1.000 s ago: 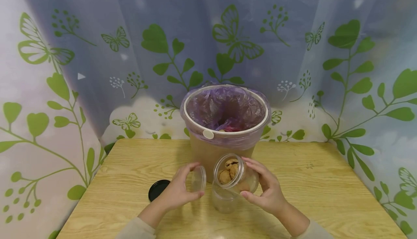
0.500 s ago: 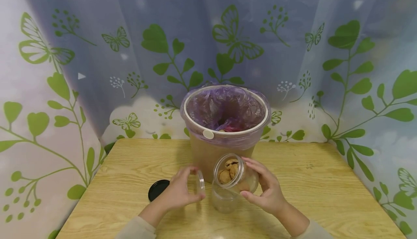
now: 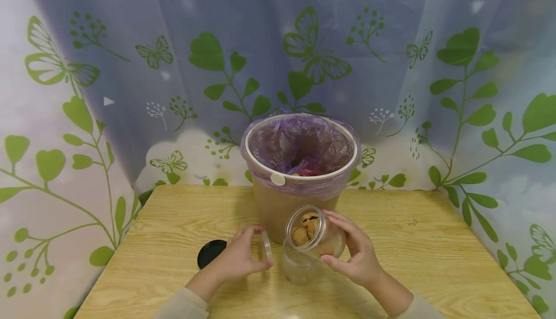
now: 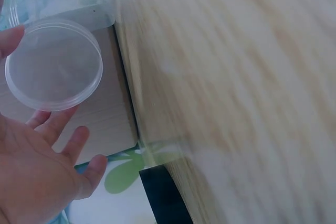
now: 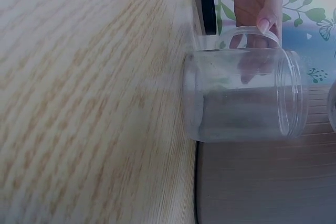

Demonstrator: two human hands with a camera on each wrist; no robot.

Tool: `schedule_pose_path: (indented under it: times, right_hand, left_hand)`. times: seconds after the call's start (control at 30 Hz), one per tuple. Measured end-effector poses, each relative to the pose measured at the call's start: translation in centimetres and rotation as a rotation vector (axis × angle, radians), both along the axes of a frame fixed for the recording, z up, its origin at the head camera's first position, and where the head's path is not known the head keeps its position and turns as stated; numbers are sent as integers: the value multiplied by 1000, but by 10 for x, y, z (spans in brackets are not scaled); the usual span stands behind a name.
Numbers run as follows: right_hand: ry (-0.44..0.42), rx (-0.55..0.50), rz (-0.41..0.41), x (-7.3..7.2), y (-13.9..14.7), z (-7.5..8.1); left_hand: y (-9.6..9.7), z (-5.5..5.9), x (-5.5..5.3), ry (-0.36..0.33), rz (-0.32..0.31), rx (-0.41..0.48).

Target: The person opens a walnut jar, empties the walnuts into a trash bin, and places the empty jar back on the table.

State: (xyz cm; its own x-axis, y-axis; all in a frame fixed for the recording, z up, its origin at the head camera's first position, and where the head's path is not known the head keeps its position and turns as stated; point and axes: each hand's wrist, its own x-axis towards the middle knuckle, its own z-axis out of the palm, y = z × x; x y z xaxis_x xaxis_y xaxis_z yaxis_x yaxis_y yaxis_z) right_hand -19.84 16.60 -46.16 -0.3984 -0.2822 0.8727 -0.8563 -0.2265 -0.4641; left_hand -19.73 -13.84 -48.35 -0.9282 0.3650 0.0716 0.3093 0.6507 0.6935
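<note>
My left hand pinches a clear plastic lid by its edge, thumb on one side and fingers on the other. The lid stands on edge, facing the jars. With my right hand I grip a clear jar round its side. That jar is uncovered and tilted, its mouth toward the left hand, and brown walnuts lie inside. Below it a second clear jar stands upright on the table, uncovered and with nothing visible in it. The tilted jar overlaps its rim in the head view.
A tan bin lined with a purple plastic bag stands just behind the jars, some red stuff in it. A black lid lies left of my left hand on the wooden table. Patterned curtains surround the table.
The clear lid has turned in my left fingers, from partly showing its face to nearly edge-on in the head view. My right hand and the walnut jar hold almost still.
</note>
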Motion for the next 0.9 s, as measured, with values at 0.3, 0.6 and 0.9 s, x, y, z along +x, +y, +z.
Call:
schedule_pose_path:
  times: [0.3,0.6,0.9]
  right_hand:
    - [13,-3,9,2,-1,2]
    - [4,0,-2,0,1,0]
    - [5,-5,7,0,0,0]
  left_hand:
    - [-3,-2,-2,-64,-43,-7]
    - [-5,-5,-5,-114,-114,-6]
    - [-8,-3,-6,-181,-144,3]
